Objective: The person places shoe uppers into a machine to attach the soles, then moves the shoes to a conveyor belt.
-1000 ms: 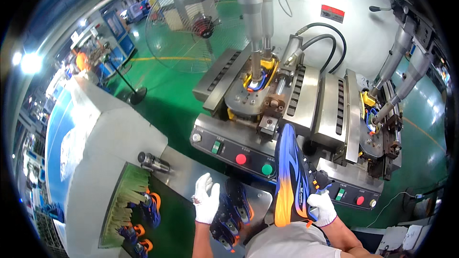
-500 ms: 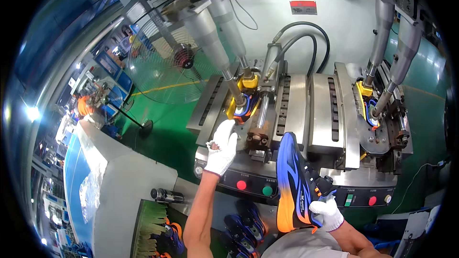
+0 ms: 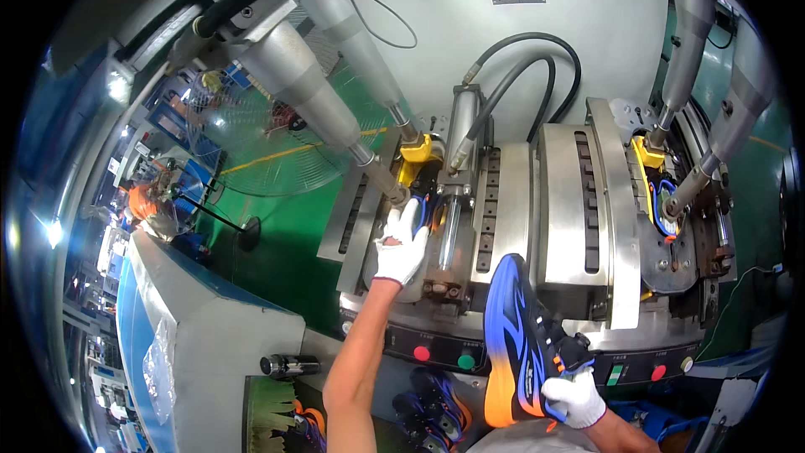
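My right hand (image 3: 575, 398), in a white glove, grips the heel end of a sneaker (image 3: 524, 344) with a black upper and a blue-to-orange sole; its toe points up and away from me. My left hand (image 3: 402, 245), also gloved, reaches to the left press station. Its fingers are spread at the heel of a second sneaker (image 3: 424, 193) seated there, partly hidden by the hand and the press rods. A yellow clamp (image 3: 415, 151) sits over that shoe's front part.
The right press station (image 3: 662, 201) holds another shoe under its rods. Red (image 3: 422, 353) and green buttons (image 3: 465, 361) line the front panel. Several shoes (image 3: 436, 411) lie below it. A metal cylinder (image 3: 290, 365) lies at the left, and a fan (image 3: 268, 134) stands beyond.
My left hand has moved forward onto the sneaker in the left station. My right hand keeps its hold on the other sneaker. The view has shifted slightly.
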Tool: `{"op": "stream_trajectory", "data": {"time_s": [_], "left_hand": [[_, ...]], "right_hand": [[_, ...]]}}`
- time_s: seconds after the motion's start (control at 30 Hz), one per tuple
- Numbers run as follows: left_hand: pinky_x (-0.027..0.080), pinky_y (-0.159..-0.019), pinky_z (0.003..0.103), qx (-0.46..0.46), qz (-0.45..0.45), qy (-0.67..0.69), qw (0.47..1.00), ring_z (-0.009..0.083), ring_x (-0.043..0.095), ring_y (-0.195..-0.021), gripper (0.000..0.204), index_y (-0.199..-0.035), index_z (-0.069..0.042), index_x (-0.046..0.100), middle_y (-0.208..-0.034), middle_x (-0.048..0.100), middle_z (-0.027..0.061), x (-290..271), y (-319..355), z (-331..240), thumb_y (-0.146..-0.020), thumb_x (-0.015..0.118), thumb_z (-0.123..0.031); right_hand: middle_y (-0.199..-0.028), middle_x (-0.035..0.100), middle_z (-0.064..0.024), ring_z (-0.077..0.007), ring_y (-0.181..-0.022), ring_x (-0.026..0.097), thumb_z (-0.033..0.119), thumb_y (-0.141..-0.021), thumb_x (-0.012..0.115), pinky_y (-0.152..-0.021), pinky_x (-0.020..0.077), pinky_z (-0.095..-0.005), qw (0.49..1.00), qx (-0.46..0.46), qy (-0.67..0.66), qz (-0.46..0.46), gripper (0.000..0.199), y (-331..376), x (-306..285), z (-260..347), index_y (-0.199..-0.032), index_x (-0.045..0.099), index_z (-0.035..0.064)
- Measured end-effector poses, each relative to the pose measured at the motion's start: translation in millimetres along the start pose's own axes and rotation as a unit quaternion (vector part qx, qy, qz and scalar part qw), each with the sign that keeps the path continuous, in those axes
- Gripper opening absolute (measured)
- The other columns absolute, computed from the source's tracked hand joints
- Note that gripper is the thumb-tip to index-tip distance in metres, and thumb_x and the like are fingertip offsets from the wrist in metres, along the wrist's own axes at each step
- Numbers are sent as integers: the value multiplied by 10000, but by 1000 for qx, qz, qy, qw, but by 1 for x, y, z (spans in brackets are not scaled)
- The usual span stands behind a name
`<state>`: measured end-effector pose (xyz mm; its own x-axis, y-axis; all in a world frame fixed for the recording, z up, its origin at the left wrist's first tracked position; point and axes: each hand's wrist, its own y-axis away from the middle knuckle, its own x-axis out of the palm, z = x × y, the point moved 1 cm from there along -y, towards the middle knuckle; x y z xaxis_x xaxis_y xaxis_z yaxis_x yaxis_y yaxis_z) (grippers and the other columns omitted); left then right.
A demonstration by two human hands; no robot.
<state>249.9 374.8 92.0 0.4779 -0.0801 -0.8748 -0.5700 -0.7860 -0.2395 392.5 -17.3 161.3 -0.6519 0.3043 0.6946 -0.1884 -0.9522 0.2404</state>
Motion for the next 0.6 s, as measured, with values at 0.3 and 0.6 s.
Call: {"op": "stream_trajectory", "data": {"time_s": [0.3, 0.6], "left_hand": [[499, -977, 539, -30, 14, -81, 996, 475, 633, -1081, 588, -1389, -160, 551, -1152, 654, 281, 32, -91, 12, -839, 754, -209], [473, -1020, 538, -80, -22, -57, 995, 472, 608, -1177, 653, -1485, -220, 436, -1340, 566, 288, -72, -20, -9, -899, 700, -330]], "right_hand": [[-1339, 624, -116, -225, -1161, 595, 93, -784, 668, -1031, 460, -367, 985, 46, 134, -102, 723, 20, 4, 2, -1472, 477, -22], [-731, 572, -6, -124, -587, 539, -23, -924, 610, -564, 479, -253, 960, 50, 176, -214, 319, 16, -9, -14, -1230, 568, 55]]}}
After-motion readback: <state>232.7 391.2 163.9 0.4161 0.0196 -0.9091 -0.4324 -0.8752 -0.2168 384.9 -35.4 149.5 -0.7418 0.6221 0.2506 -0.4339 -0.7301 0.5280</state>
